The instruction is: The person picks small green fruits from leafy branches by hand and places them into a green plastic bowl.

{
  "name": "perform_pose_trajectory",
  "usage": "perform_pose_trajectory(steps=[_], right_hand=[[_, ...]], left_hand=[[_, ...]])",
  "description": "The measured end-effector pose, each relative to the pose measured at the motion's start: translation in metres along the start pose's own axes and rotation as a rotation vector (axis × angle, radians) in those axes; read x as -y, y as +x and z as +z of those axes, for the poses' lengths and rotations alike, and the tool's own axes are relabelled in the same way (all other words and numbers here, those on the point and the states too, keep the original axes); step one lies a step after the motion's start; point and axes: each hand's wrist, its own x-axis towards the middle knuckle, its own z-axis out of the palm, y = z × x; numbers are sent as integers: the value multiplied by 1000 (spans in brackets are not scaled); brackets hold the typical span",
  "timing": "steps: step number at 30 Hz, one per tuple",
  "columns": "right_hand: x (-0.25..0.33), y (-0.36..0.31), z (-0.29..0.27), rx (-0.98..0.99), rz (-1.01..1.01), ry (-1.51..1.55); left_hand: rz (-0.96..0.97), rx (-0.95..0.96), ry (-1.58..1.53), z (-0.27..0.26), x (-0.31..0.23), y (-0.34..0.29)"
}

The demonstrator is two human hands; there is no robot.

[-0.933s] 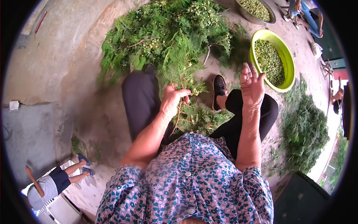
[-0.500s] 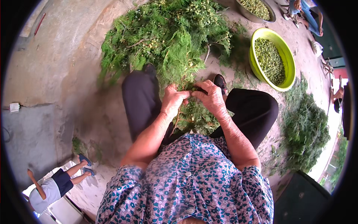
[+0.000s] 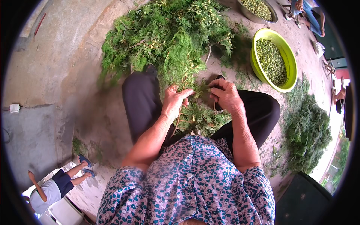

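- The floor (image 3: 56, 75) is bare grey concrete and fills the view's left half.
- A big heap (image 3: 168, 33) of feathery green branches with pale buds lies at 12 o'clock, just past the person's knees.
- The person sits with dark trousers (image 3: 140, 101) spread apart, in a floral shirt (image 3: 187, 187) at 6 o'clock.
- A second pile (image 3: 305, 131) of greenery lies at 3 o'clock, well apart from the heap.
- A lime-green basin (image 3: 288, 62) at 2 o'clock holds picked green buds; a metal bowl (image 3: 245, 11) at 1 o'clock, just beyond it, holds more of them.
- A branch (image 3: 183, 75) reaches from the heap down to the lap, at the view's centre; more sprigs (image 3: 202, 118) lie on the lap between the thighs.
- The left hand (image 3: 174, 103) is closed around the branch's stem, thumb across the top, holding it upright-ish toward 12 o'clock.
- The right hand (image 3: 225, 95) sits just beside it at 3 o'clock of the branch, fingers curled inward toward the foliage; whether they pinch anything cannot be told.
- A dark shoe (image 3: 150, 68) shows at the left knee's far end, touching the heap.
- Another person (image 3: 56, 185) stands at 8 o'clock near white furniture.
- A third person's legs (image 3: 309, 13) show at 1 o'clock.
- A small white box (image 3: 14, 108) lies at 9 o'clock.
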Motion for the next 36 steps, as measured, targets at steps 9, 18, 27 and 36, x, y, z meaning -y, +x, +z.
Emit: perform_pose_trajectory(steps=[9,18,27,36], right_hand=[[1,0,-19,-138,-242,384],[-11,6,34,-27,-476,-474],[-30,11,28,105,79,413],[3,6,-36,-54,-328,1098]], left_hand=[[21,30,45,0,4,2],[29,61,86,1,2,-3],[1,140,7,2,0,-2],[-23,40,5,-8,5,5]])
